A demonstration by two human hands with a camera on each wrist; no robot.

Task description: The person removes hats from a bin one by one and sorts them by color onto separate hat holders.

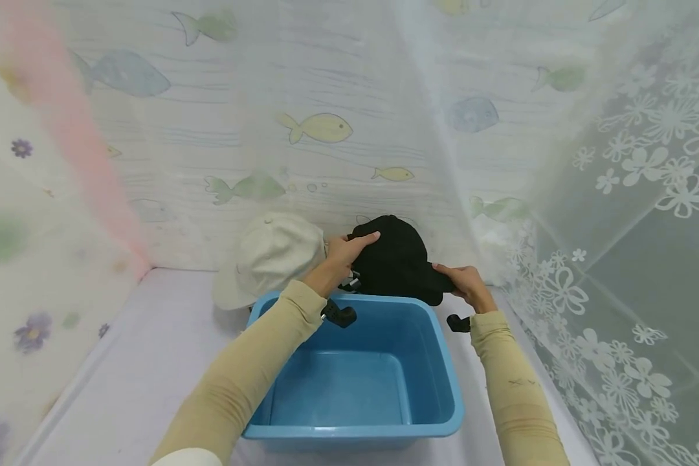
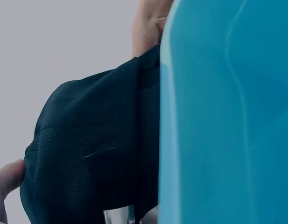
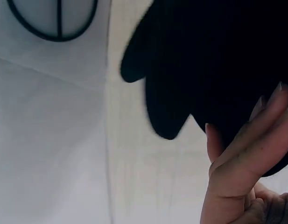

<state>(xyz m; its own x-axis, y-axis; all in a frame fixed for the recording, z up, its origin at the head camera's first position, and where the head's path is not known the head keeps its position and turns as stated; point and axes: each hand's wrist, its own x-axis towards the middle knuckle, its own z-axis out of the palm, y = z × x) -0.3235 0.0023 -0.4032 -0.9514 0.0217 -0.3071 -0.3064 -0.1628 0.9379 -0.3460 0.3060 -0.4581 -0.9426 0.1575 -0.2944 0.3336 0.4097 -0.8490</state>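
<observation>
A black cap [image 1: 393, 259] is held up just behind the far rim of a blue plastic basin [image 1: 349, 430]. My left hand [image 1: 345, 252] grips its left side, thumb lying over the crown. At the cap's right, my right hand [image 1: 470, 285] pinches the brim. The right wrist view shows the right hand [image 3: 249, 163] against the dark fabric [image 3: 228, 56], where two rounded flaps hang; I cannot tell whether they belong to one cap. Shiny metal [image 2: 119, 214] shows beside the black fabric [image 2: 87, 140] in the left wrist view.
A cream cap [image 1: 279, 249] sits left of the black one, behind the basin. Sheer curtains [image 1: 349, 77] with fish and flower prints hang at the back and sides. A pale sheet [image 1: 140, 362] covers the surface. Black camera mounts [image 1: 340, 315] project below the wrists.
</observation>
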